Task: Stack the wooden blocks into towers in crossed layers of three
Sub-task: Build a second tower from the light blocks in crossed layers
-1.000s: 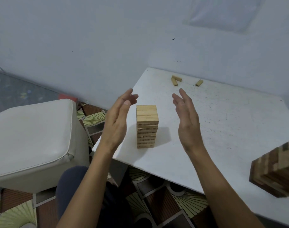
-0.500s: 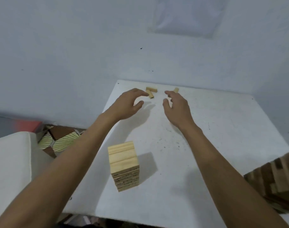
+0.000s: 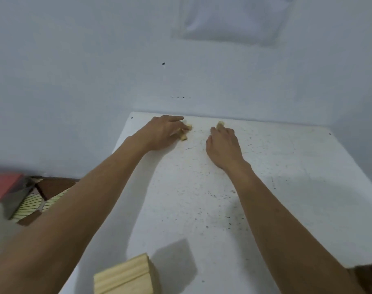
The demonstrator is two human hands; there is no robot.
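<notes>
At the far edge of the white table (image 3: 286, 187) my left hand (image 3: 159, 133) lies over two light wooden blocks (image 3: 185, 132); its fingers curl round them and only the blocks' ends show. My right hand (image 3: 222, 144) pinches a third loose block (image 3: 220, 124) with its fingertips, and just the block's far end sticks out. The light wooden tower (image 3: 125, 276) stands at the table's near left, cut off by the bottom edge of the view, well behind both hands.
The corner of a darker wooden tower (image 3: 369, 279) shows at the bottom right. A pale wall (image 3: 138, 60) rises right behind the table's far edge. Patterned floor tiles (image 3: 36, 202) and a red object (image 3: 3, 185) lie left of the table.
Both hands left the sides of the light tower, reached to the far edge of the table and came down onto the three loose blocks. The view tipped forward.
</notes>
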